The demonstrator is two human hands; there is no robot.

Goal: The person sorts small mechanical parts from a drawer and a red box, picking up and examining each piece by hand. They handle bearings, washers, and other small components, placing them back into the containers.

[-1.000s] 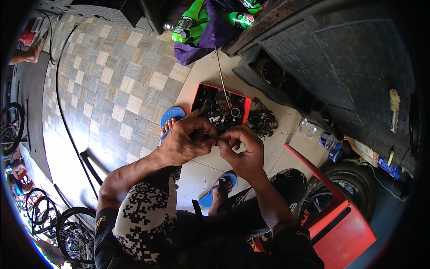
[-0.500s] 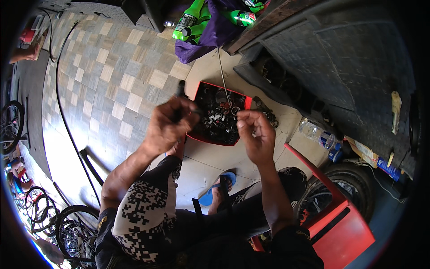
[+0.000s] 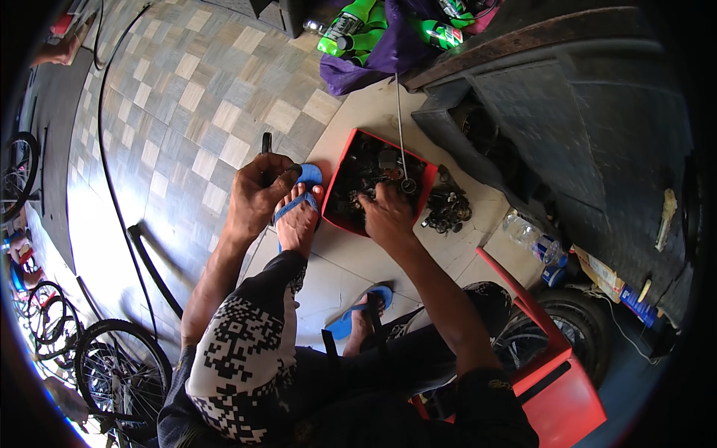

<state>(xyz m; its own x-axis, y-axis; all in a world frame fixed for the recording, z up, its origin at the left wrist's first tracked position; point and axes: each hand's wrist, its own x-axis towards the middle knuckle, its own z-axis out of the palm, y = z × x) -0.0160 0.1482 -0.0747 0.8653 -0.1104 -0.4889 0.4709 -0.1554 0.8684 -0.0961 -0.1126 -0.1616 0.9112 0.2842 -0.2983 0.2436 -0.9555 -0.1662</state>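
My left hand [image 3: 258,196] is closed round a black, rod-like part [image 3: 267,142], whose end sticks up above the fingers; the grip hides the rest of it. My right hand [image 3: 390,215] reaches over the near edge of a red box [image 3: 428,181], its fingers apart and down among small dark and metallic parts [image 3: 358,168]. I cannot make out anything held in it. A thin metal rod [image 3: 400,119] with a ring at its lower end leans across the far side of the box.
More metal parts [image 3: 448,205] lie heaped right of the box. Behind it sits a purple bag [image 3: 358,75] with green bottles [image 3: 351,22]. A red chair [image 3: 560,403], a tyre [image 3: 582,321] and a clear plastic bottle [image 3: 526,233] stand right; a bicycle wheel [image 3: 119,373] is lower left.
My right hand has come down into the box of parts, away from the rod's ring. My left hand has moved left, away from the box, still holding the black part. The view has shifted slightly.
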